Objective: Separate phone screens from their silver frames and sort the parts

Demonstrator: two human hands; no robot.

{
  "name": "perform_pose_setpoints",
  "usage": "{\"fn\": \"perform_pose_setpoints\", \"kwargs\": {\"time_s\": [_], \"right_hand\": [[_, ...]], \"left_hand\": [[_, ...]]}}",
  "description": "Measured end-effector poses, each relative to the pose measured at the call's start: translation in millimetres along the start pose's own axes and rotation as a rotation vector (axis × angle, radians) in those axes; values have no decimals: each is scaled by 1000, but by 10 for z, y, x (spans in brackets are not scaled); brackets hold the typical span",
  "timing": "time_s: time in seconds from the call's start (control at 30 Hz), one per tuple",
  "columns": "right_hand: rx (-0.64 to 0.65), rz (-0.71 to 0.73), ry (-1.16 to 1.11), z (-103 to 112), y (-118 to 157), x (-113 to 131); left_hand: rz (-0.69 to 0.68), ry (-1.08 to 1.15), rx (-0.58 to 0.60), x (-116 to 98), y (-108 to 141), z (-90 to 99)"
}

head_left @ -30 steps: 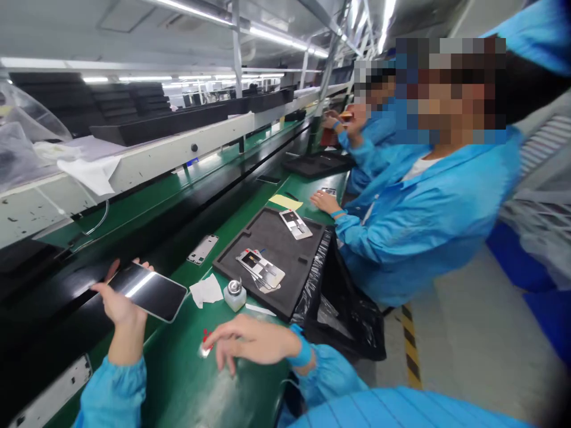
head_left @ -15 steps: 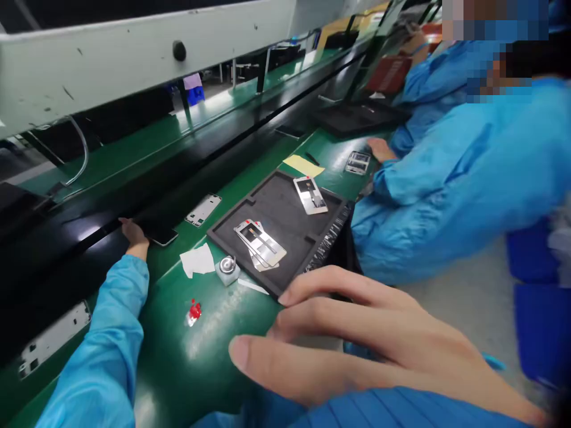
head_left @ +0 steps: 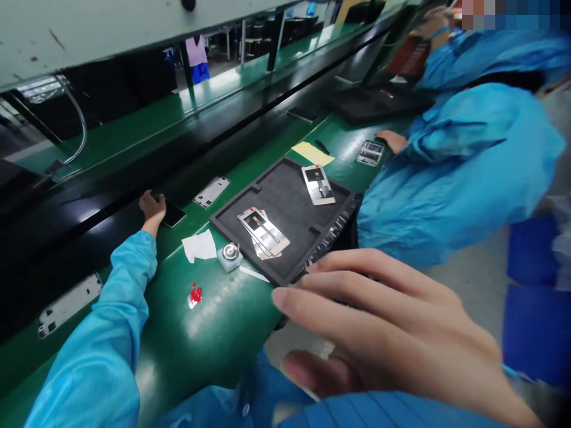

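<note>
Where the left arm (head_left: pixel 104 339) stretches to nine o'clock, left hand (head_left: pixel 152 206) at phone (head_left: pixel 175 216), grip not discernible. Right hand (head_left: pixel 397 324), four o'clock: empty, fingers loosely bent, near the bench (head_left: pixel 176 345) edge. Moving room: seven o'clock.

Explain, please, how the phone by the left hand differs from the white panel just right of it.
The phone is dark; the panel is white with dark patches. The left hand partly covers the phone, while the panel lies fully in view. Both are flat and oblong.
</note>
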State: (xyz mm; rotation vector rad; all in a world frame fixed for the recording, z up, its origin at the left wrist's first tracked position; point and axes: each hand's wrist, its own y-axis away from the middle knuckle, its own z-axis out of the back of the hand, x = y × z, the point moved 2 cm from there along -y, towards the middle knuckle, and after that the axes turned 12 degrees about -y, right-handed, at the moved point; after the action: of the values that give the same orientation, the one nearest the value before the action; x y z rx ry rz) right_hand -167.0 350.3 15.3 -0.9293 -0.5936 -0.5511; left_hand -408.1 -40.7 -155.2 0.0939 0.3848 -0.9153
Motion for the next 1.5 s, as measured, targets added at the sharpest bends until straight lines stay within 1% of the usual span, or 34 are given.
{"fn": "perform_pose_setpoints", "kwargs": {"time_s": [0.03, 0.07, 0.1, 0.13, 0.17, 0.23, 0.27, 0.3, 0.33, 0.4, 0.47, 0.53, 0.63, 0.7, 0.77, 0.8, 0.87, 0.93, 1.03, 1.13, 1.2, 1.27, 1.3, 1.37, 1.4, 1.43, 1.47, 1.5], "right_hand": [[-26, 56, 66, 68, 13, -177], [-41, 105, 116, 148, 6, -415], [-55, 101, 162, 235, -22, -717], [-96, 15, 214, 330, -65, -1075], [-131, -107, 268, 420, -115, -1461], [-256, -395, 426, 584, -196, -2212], [-322, -562, 512, 647, -213, -2538], [-350, -643, 543, 682, -222, -2803], [-376, -696, 566, 699, -219, -3012], [-401, -797, 609, 690, -185, -3293], [-383, -864, 638, 645, -156, -3451], [-364, -910, 665, 608, -162, -3551], [-373, -964, 705, 605, -219, -3655], [-394, -983, 720, 623, -257, -3690], [-418, -986, 717, 639, -279, -3692], [-432, -988, 708, 645, -285, -3683], [-469, -1003, 675, 658, -287, -3655], [-511, -1032, 623, 674, -287, -3619], [-564, -1068, 513, 710, -304, -3543], [-596, -1082, 367, 745, -348, -3412], [-612, -1074, 247, 745, -388, -3278], [-638, -1041, 121, 704, -432, -3093], [-658, -1011, 61, 661, -456, -2979], [-709, -922, -43, 521, -504, -2707], [-732, -862, -90, 421, -525, -2548], [-749, -796, -135, 299, -540, -2375], [-756, -725, -180, 155, -547, -2189], [-752, -654, -224, -10, -543, -1994]], "left_hand": [[-40, -30, 22, -29, 42, -26], [-89, -56, 45, -66, 96, -54], [-144, -81, 71, -109, 160, -83], [-205, -103, 99, -156, 230, -115], [-264, -125, 127, -207, 300, -149], [-358, -167, 178, -307, 418, -221], [-386, -187, 198, -353, 459, -258], [-404, -206, 214, -398, 486, -294], [-415, -222, 226, -441, 500, -328], [-430, -243, 242, -529, 499, -393], [-453, -245, 243, -629, 478, -458], [-495, -227, 232, -749, 458, -524], [-567, -164, 202, -945, 451, -608], [-596, -95, 180, -1048, 453, -617], [-593, -3, 157, -1090, 443, -561], [-580, 52, 145, -1078, 430, -504], [-535, 182, 111, -977, 393, -339], [-466, 332, 62, -768, 360, -121], [-321, 593, -33, -287, 406, 256], [-192, 890, -87, 254, 650, 619], [-141, 1057, -74, 557, 897, 826], [-89, 1200, -18, 777, 1156, 1000], [-33, 1290, 25, 855, 1278, 1074], [106, 1467, 154, 940, 1501, 1202], [156, 1537, 241, 946, 1606, 1263], [168, 1583, 348, 930, 1712, 1325], [137, 1606, 454, 899, 1823, 1389], [71, 1625, 556, 858, 1941, 1452]]}}
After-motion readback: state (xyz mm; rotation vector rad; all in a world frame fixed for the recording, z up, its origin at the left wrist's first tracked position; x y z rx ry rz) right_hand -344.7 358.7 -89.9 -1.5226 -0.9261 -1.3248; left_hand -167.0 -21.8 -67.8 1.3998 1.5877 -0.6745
